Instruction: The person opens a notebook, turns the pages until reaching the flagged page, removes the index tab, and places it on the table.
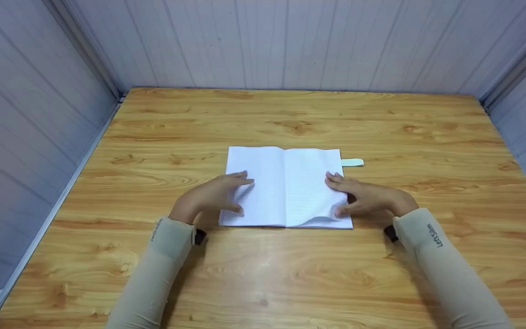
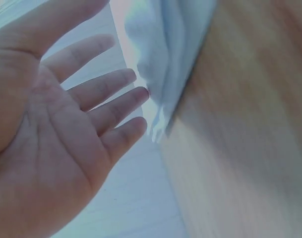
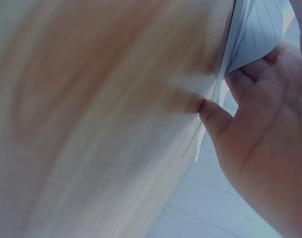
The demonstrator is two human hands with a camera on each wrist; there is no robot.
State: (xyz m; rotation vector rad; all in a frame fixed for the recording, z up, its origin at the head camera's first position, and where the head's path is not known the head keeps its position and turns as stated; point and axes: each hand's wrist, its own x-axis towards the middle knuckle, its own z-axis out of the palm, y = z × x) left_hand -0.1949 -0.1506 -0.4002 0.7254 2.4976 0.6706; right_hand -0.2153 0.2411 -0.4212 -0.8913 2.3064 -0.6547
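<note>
A notebook (image 1: pixel 306 183) lies open on the wooden table, its right page lined. My left hand (image 1: pixel 217 194) is over the left page's outer edge, fingers extended and thumb apart. In the left wrist view, the left palm (image 2: pixel 56 134) shows with nothing in it, fingertips close to the paper. At the right page's outer edge, my right hand (image 1: pixel 359 194) touches the paper with thumb and fingers spread apart. The page's lower right corner (image 1: pixel 327 214) is bent up near that thumb. In the right wrist view, the curled page (image 3: pixel 260 37) hides part of the right fingers.
A pale ribbon-like tab (image 1: pixel 353 162) sticks out from the notebook's right side. The wood-grain table (image 1: pixel 263 274) extends all round the notebook. Panelled walls (image 1: pixel 263 45) stand behind the table and at both sides.
</note>
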